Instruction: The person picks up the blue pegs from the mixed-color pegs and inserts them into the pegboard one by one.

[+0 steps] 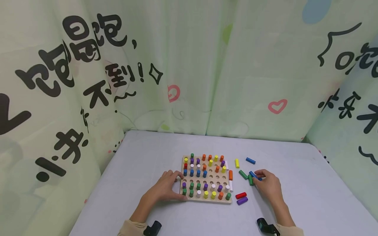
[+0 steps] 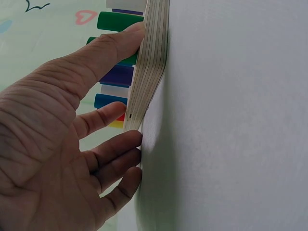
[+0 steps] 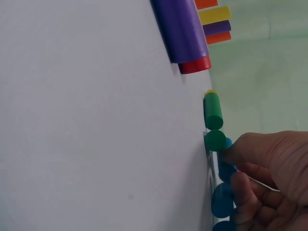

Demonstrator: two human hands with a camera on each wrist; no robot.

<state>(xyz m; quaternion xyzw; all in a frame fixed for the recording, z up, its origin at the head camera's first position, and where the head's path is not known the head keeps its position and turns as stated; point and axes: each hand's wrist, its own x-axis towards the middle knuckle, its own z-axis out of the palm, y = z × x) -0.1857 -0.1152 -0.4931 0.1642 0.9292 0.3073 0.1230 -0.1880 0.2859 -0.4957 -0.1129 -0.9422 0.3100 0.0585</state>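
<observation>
A wooden pegboard [image 1: 206,201] lies on the table, set with rows of coloured pegs. My left hand [image 1: 166,188] rests against its left side, thumb at the front corner and index fingertip higher up the edge. The other fingers [image 2: 115,171] stay loosely bent beside the board in the left wrist view. Right of the board, my right hand [image 1: 268,185] pinches a blue peg [image 3: 225,169] between thumb and fingers, low over the table. Two green pegs [image 1: 243,174] lie just left of those fingers. More blue peg ends [image 3: 222,200] show below the pinch in the right wrist view.
Loose on the table are a red peg [image 1: 241,195], a purple peg [image 1: 242,201], a yellow peg [image 1: 237,163] and a blue peg [image 1: 250,160]. An orange peg [image 1: 230,175] lies along the board's right edge. A printed curtain [image 1: 189,82] encloses the table.
</observation>
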